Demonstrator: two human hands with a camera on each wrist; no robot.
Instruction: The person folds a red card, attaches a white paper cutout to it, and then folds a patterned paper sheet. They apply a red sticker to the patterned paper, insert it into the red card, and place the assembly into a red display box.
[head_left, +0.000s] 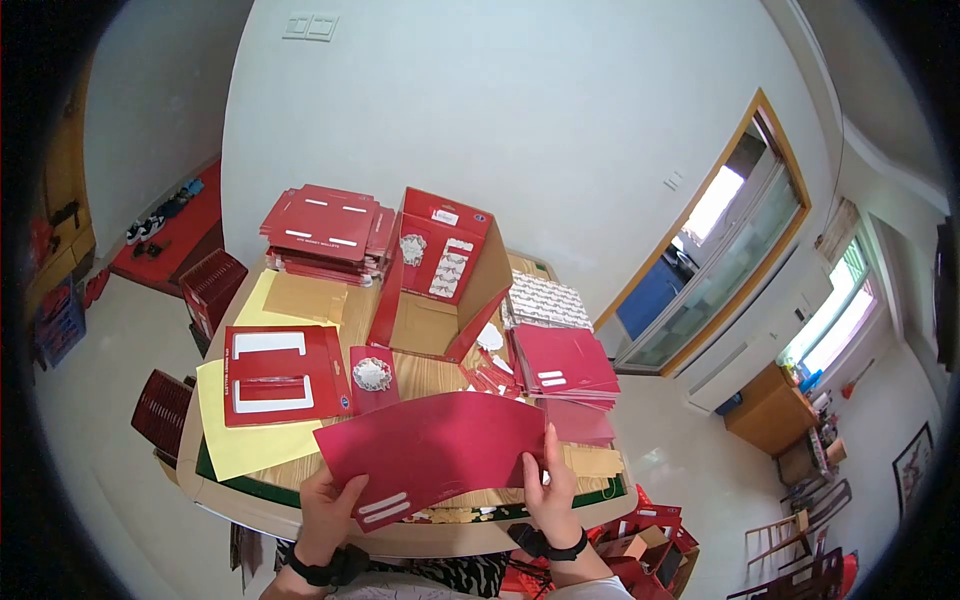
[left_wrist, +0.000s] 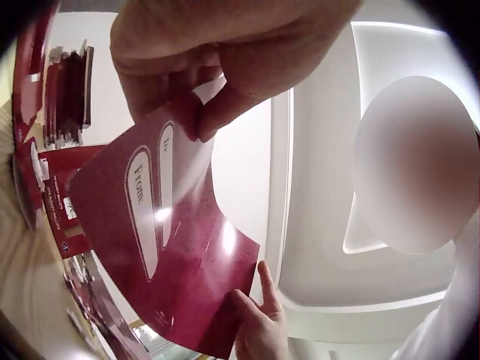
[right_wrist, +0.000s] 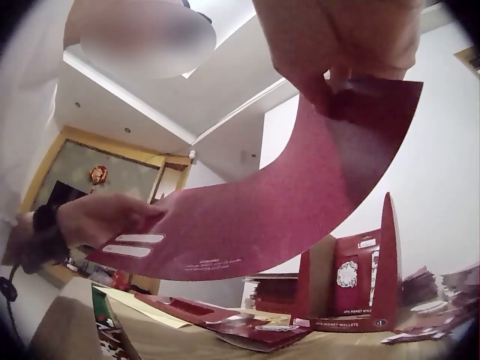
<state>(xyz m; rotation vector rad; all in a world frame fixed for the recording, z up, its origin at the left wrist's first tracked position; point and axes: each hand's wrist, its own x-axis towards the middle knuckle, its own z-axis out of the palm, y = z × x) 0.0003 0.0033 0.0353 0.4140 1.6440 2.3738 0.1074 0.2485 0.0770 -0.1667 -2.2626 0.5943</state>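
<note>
A red card sheet (head_left: 440, 450) with white "To" and "From" label boxes bows between my two hands above the table's front edge. My left hand (head_left: 327, 512) pinches its left end by the labels, thumb on top. At the other end my right hand (head_left: 551, 490) holds the sheet's edge, its thumb on the near face; the right wrist view shows the sheet between its thumb and fingers. Beyond the sheet lie a small red card (head_left: 375, 398) with a white rosette (head_left: 372, 374) and a flat red wallet pack (head_left: 285, 412) with white cut-outs.
An upright red box (head_left: 482, 235) stands mid-table, beside a pile of flat red packs (head_left: 325, 215). Red cards (head_left: 565, 358) and patterned sheets (head_left: 550, 298) are stacked at right. Yellow paper (head_left: 235, 455) lies at left. Chairs (head_left: 163, 410) and a filled carton (head_left: 685, 570) stand around the table.
</note>
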